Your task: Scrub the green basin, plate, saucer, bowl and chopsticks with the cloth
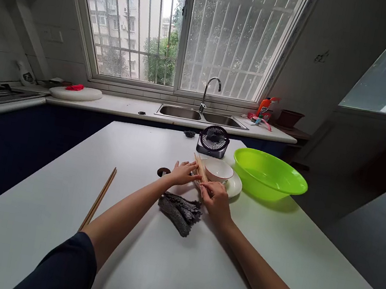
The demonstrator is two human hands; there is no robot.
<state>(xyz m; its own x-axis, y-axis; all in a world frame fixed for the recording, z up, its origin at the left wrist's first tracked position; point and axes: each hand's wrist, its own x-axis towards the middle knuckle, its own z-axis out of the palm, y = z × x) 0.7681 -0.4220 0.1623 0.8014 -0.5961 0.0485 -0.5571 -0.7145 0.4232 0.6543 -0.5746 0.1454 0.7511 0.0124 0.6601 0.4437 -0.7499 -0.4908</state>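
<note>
Both my hands meet at a bundle of wooden chopsticks (200,166) lying on the white table beside a white bowl (219,170) on a white plate (235,187). My right hand (216,198) grips the near end of the bundle. My left hand (183,173) rests flat against its left side, fingers spread. A dark crumpled cloth (180,208) lies just below my hands. Another pair of chopsticks (99,198) lies apart at the left of the table.
A lime green basin (269,175) stands right of the plate. A small black fan (213,141) sits behind the bowl. A small dark round item (163,172) lies left of my left hand. Sink (202,116) and faucet are under the window.
</note>
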